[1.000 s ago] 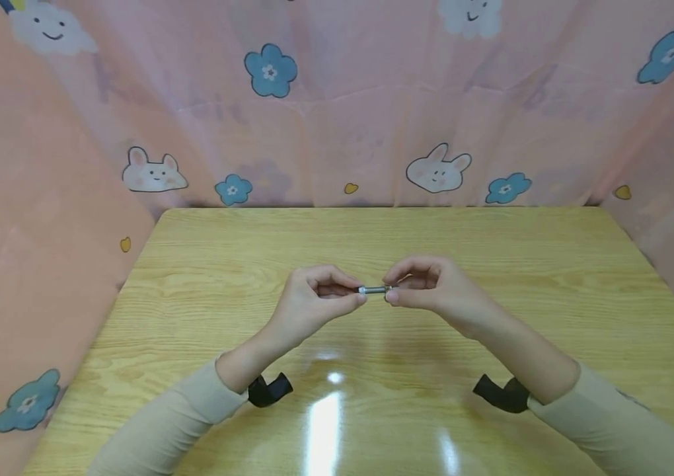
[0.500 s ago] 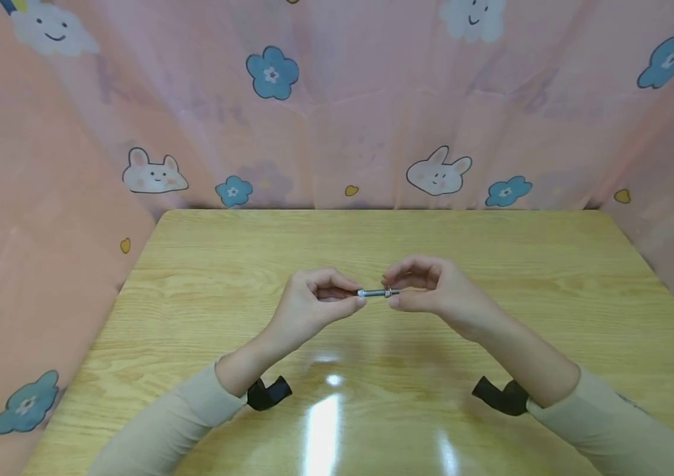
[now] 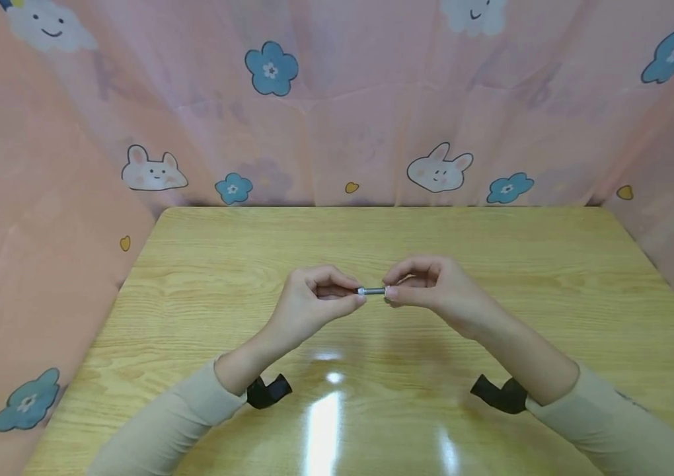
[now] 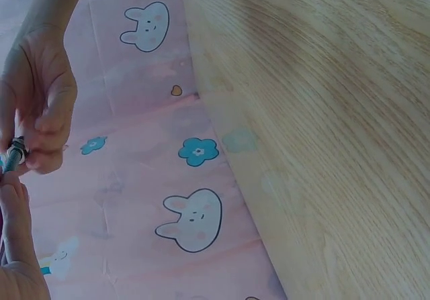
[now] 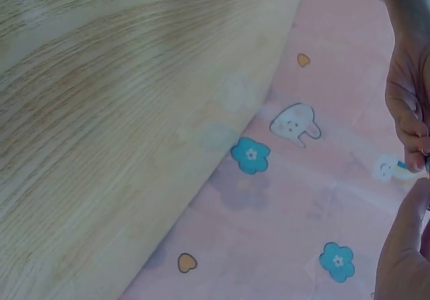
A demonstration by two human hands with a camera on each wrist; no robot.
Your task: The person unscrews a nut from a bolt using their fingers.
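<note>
A small silver bolt (image 3: 374, 291) lies level between my two hands, above the middle of the table. My left hand (image 3: 313, 297) pinches its left end between thumb and fingers. At the other end, my right hand (image 3: 432, 287) grips a nut with thumb and fingertips; in the head view the thumb hides most of it. The left wrist view shows the nut (image 4: 18, 147) around the bolt's threaded shank (image 4: 11, 160), between the right fingers. In the right wrist view both hands sit at the right edge, and the bolt is almost wholly out of frame.
The wood-grain table (image 3: 224, 244) spreads under both hands, with glare near its front. A pink printed cloth (image 3: 343, 132) hangs behind it and along both sides. Black bands (image 3: 268, 391) show at both wrists, beside the beige sleeves.
Half a second ago the right fingers were parted and the nut and bolt tip showed; now the right thumb and fingers are closed over them. The left hand has stayed in place.
</note>
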